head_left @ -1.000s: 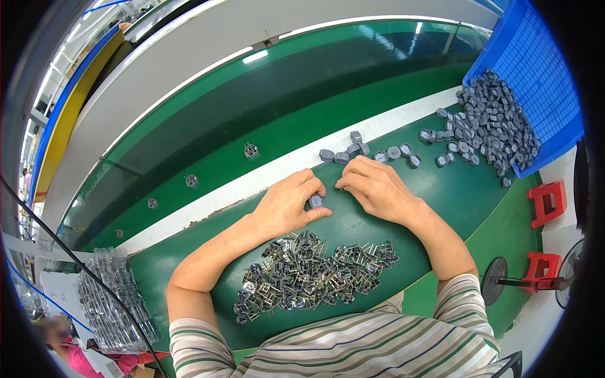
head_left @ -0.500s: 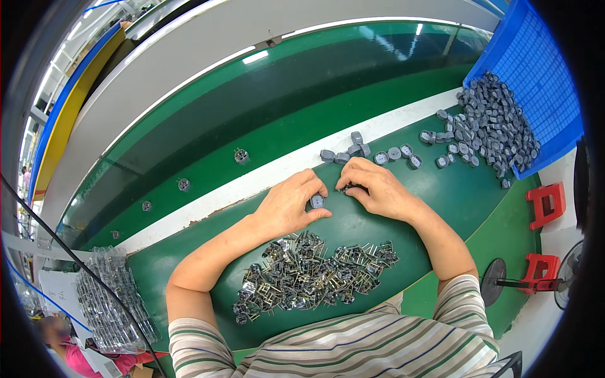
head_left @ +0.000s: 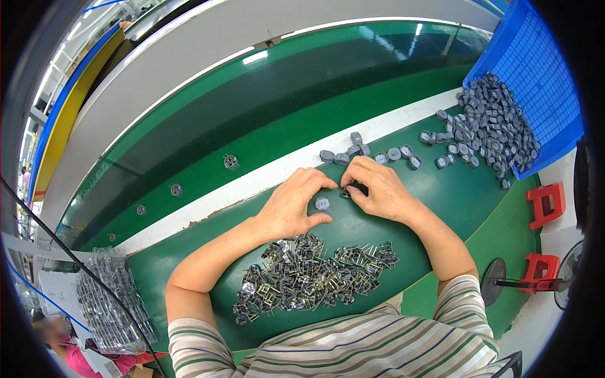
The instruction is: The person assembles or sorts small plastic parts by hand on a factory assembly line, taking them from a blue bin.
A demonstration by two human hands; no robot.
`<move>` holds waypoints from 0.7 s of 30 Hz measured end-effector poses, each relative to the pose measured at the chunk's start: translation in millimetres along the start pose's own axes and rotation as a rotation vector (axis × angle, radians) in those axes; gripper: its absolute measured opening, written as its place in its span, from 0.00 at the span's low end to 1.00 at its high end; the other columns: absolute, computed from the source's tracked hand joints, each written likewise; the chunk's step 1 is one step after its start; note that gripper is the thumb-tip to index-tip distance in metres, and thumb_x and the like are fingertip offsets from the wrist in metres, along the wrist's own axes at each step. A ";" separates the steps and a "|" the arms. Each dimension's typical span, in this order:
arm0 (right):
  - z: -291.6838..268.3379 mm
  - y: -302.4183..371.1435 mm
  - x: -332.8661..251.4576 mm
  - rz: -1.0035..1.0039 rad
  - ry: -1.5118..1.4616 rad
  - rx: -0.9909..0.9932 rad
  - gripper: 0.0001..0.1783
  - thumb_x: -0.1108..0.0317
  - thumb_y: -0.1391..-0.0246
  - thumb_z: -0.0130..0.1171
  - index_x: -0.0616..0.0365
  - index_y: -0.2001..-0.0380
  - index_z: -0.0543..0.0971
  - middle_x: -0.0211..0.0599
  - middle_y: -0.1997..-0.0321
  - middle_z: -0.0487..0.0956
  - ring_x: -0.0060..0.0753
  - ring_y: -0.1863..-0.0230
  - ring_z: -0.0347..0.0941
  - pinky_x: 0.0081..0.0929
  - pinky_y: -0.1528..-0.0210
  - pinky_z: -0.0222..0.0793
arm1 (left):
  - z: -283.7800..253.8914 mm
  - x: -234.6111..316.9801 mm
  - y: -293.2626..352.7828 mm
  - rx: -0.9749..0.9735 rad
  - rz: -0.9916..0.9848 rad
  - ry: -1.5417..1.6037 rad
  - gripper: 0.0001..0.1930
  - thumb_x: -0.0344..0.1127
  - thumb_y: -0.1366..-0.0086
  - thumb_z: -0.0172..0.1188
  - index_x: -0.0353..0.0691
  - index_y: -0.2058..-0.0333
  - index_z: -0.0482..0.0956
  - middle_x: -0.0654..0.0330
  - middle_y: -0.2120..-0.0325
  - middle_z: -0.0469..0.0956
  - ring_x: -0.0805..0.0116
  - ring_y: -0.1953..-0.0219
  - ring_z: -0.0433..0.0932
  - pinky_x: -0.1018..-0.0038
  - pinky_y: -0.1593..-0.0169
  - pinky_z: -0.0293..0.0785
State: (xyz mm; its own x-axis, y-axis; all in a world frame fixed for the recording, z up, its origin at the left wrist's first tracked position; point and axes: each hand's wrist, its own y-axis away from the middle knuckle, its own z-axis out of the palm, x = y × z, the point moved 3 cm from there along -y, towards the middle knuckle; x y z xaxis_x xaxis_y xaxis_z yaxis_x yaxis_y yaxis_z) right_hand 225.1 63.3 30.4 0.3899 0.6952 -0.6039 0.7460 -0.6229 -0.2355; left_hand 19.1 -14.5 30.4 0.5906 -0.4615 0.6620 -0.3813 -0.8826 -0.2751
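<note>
A small grey plastic housing (head_left: 322,203) lies on the green tabletop between the thumb and fingers of my left hand (head_left: 287,203). That hand is open, its thumb apart from the fingers and a gap showing around the housing. Just right of it, my right hand (head_left: 381,192) pinches a small dark part with metal bits (head_left: 345,193), mostly hidden by the fingertips. Closer to my body lies a heap of metal-pronged plug inserts (head_left: 309,274). Several loose grey housings (head_left: 394,154) sit beyond my hands.
A big pile of grey housings (head_left: 495,123) spills from a blue crate (head_left: 535,69) at far right. Beyond a white rail (head_left: 214,200), a green conveyor belt (head_left: 283,135) carries several round parts. Clear plastic trays (head_left: 110,299) stand at left; red stools (head_left: 546,205) at right.
My left fingers have spread away from the grey housing, which sits slightly further right. My right hand still pinches its dark part. The round parts on the belt have moved left.
</note>
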 end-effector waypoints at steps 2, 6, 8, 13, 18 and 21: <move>-3.8 -0.3 -3.2 0.001 -0.007 0.018 0.11 0.69 0.44 0.71 0.56 0.61 0.79 0.39 0.60 0.79 0.45 0.57 0.79 0.43 0.57 0.76 | -3.0 0.2 0.1 0.076 -0.002 -0.071 0.24 0.36 0.46 0.80 0.43 0.52 0.81 0.58 0.59 0.78 0.52 0.52 0.77 0.58 0.46 0.75; -0.6 -1.0 3.1 0.130 -0.035 0.018 0.07 0.70 0.43 0.71 0.58 0.64 0.81 0.38 0.62 0.80 0.42 0.57 0.80 0.41 0.57 0.77 | 1.1 -10.8 2.6 -0.043 -0.121 -0.101 0.23 0.41 0.48 0.82 0.43 0.57 0.82 0.58 0.61 0.78 0.53 0.53 0.77 0.58 0.48 0.73; 1.5 -0.8 2.9 0.090 0.011 0.003 0.07 0.70 0.43 0.71 0.58 0.66 0.82 0.37 0.63 0.80 0.41 0.58 0.81 0.40 0.56 0.77 | 5.3 -10.4 2.7 -0.059 -0.086 -0.102 0.21 0.42 0.47 0.82 0.43 0.59 0.82 0.58 0.61 0.78 0.53 0.53 0.77 0.58 0.49 0.73; 20.1 -2.9 -5.7 0.001 -0.308 0.053 0.07 0.70 0.44 0.72 0.58 0.68 0.83 0.37 0.66 0.81 0.42 0.60 0.79 0.40 0.58 0.75 | 13.8 -11.3 3.0 0.000 -0.088 -0.103 0.20 0.43 0.47 0.81 0.42 0.62 0.83 0.58 0.61 0.78 0.54 0.54 0.78 0.58 0.49 0.72; 18.7 -1.1 -13.1 -0.052 -0.104 0.061 0.08 0.69 0.46 0.74 0.58 0.70 0.82 0.36 0.67 0.81 0.44 0.61 0.78 0.42 0.58 0.74 | 15.4 -12.8 3.2 0.023 -0.083 -0.094 0.20 0.44 0.48 0.82 0.41 0.62 0.83 0.59 0.62 0.78 0.55 0.55 0.78 0.59 0.50 0.72; 18.7 0.3 -15.5 -0.058 -0.085 0.060 0.09 0.69 0.46 0.74 0.58 0.71 0.81 0.36 0.68 0.81 0.44 0.62 0.78 0.42 0.58 0.73 | 15.7 -12.2 3.0 0.029 -0.084 -0.095 0.21 0.44 0.48 0.82 0.41 0.63 0.83 0.60 0.63 0.79 0.56 0.55 0.78 0.59 0.50 0.72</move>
State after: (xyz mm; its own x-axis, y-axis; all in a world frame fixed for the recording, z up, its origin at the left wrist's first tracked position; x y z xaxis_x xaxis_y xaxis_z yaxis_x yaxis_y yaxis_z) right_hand 209.1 45.6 25.4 0.2981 0.6990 -0.6500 0.7314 -0.6048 -0.3151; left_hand 22.0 -12.9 10.6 0.6850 -0.3906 0.6150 -0.3072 -0.9203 -0.2424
